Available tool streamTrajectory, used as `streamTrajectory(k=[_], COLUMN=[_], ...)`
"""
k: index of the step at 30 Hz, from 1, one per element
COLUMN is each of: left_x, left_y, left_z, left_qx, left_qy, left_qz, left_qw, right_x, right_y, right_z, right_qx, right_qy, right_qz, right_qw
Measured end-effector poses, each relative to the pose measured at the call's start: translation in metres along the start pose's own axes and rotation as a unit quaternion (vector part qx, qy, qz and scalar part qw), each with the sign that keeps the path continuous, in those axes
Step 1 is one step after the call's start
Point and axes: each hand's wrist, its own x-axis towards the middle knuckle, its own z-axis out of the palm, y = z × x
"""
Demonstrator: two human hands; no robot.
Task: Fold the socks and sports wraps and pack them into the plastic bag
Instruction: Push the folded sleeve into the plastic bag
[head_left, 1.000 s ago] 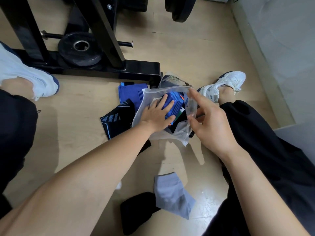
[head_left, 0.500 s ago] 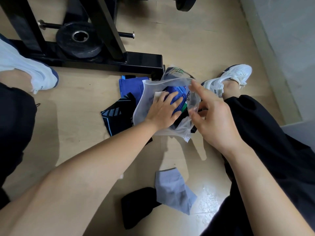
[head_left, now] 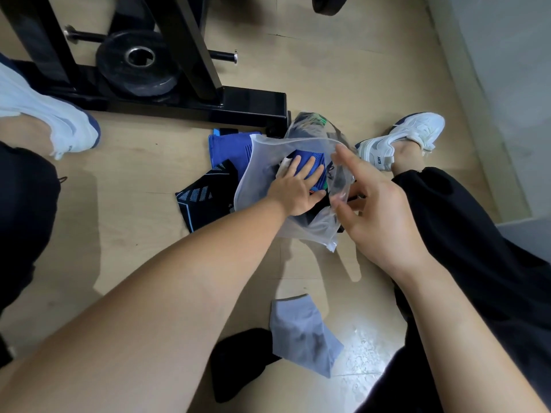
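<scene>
A frosted plastic bag (head_left: 259, 174) lies open on the wooden floor. My left hand (head_left: 293, 193) is inside its mouth, fingers laid flat on a blue wrap (head_left: 316, 162) and pressing it down onto dark items in the bag. My right hand (head_left: 378, 213) pinches the bag's right rim between thumb and fingers, index finger stretched out. Left of the bag lie another blue wrap (head_left: 229, 149) and a black wrap with a blue-grey pattern (head_left: 205, 198). Nearer me, a grey sock (head_left: 301, 329) overlaps a black sock (head_left: 238, 359).
A black rack base (head_left: 238, 108) with a weight plate (head_left: 137, 67) stands just behind the bag. My white shoes sit at the left (head_left: 59, 120) and right (head_left: 402, 138), with my black trouser legs on both sides. A wall (head_left: 507, 84) runs along the right.
My left hand has pushed the blue wrap a little deeper into the bag. My right hand has kept its hold on the rim, shifting slightly.
</scene>
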Motion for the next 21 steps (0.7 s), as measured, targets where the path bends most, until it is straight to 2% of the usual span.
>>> streamTrajectory(k=[4,8,10,12,14,16,19,21], left_x=[0.003,-0.029,-0.063,-0.105,-0.145,-0.176,-0.205,-0.207], left_y=[0.0,-0.001,-0.004,-0.014,-0.03,-0.049,-0.081,-0.103], left_z=[-0.008,-0.016,-0.019,-0.024,-0.026,-0.024,-0.01,0.005], left_qx=[-0.012,-0.087,-0.182,-0.258,-0.229,-0.171,-0.1,-0.058], left_qy=[0.004,0.01,0.048,0.118,0.196,0.238,0.254,0.202], left_qz=[0.008,0.021,0.023,0.049,0.086,0.081,0.001,-0.058], left_qw=[1.0,0.996,0.982,0.958,0.95,0.953,0.962,0.976], right_x=[0.0,-0.001,-0.003,-0.004,-0.004,-0.005,-0.006,-0.007], right_y=[0.002,0.001,0.0,0.0,0.0,0.001,0.002,0.001], right_z=[0.001,0.006,0.009,0.012,0.016,0.02,0.025,0.027], right_qx=[-0.002,-0.007,-0.015,-0.027,-0.037,-0.041,-0.051,-0.062], right_qy=[-0.006,-0.012,-0.018,-0.028,-0.039,-0.048,-0.063,-0.067], right_qz=[-0.001,-0.013,-0.025,-0.038,-0.051,-0.063,-0.066,-0.06], right_qw=[1.0,1.0,0.999,0.999,0.997,0.996,0.995,0.994])
